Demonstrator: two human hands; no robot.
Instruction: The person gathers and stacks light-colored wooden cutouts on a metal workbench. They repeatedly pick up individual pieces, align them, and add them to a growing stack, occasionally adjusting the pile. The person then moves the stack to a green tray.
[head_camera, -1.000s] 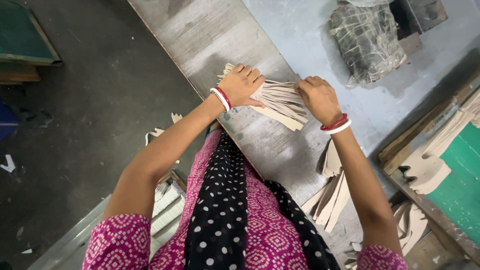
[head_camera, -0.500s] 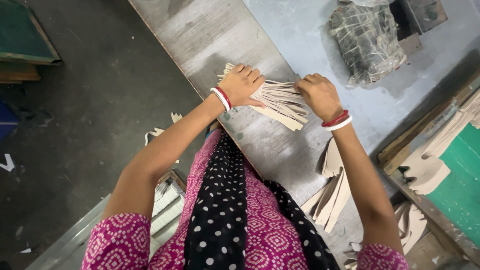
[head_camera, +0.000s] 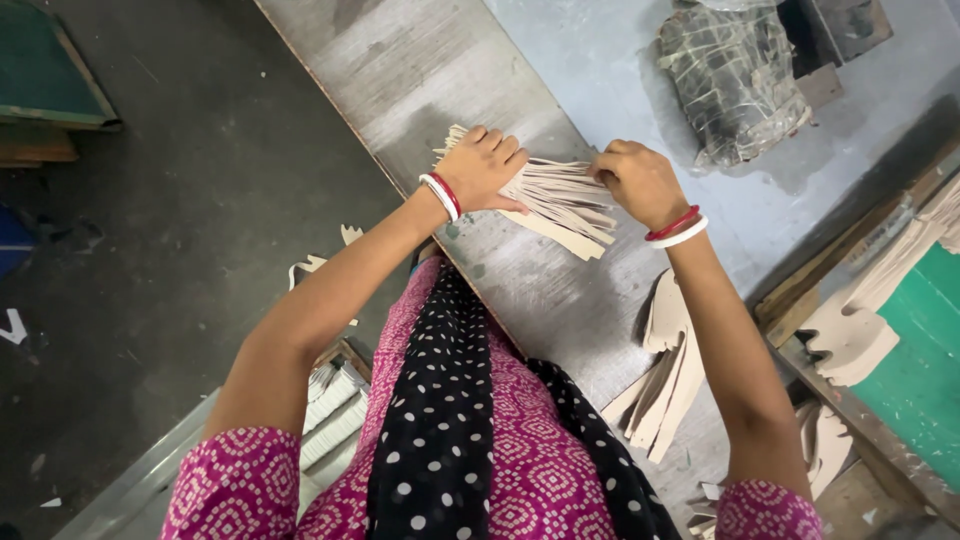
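Observation:
A fanned bundle of thin beige cut-out strips (head_camera: 562, 200) lies on the worn grey metal table (head_camera: 420, 70). My left hand (head_camera: 482, 166) grips the bundle's left end, fingers curled over it. My right hand (head_camera: 636, 180) pinches the strips at the bundle's right end. Both wrists wear red and white bangles.
A second stack of beige cut-outs (head_camera: 668, 372) lies on the table near my right elbow. A plastic-wrapped dark bundle (head_camera: 732, 82) sits at the far right. More beige cut pieces (head_camera: 860, 330) rest on a green-topped bench at right. Dark floor lies to the left with scattered scraps (head_camera: 318, 262).

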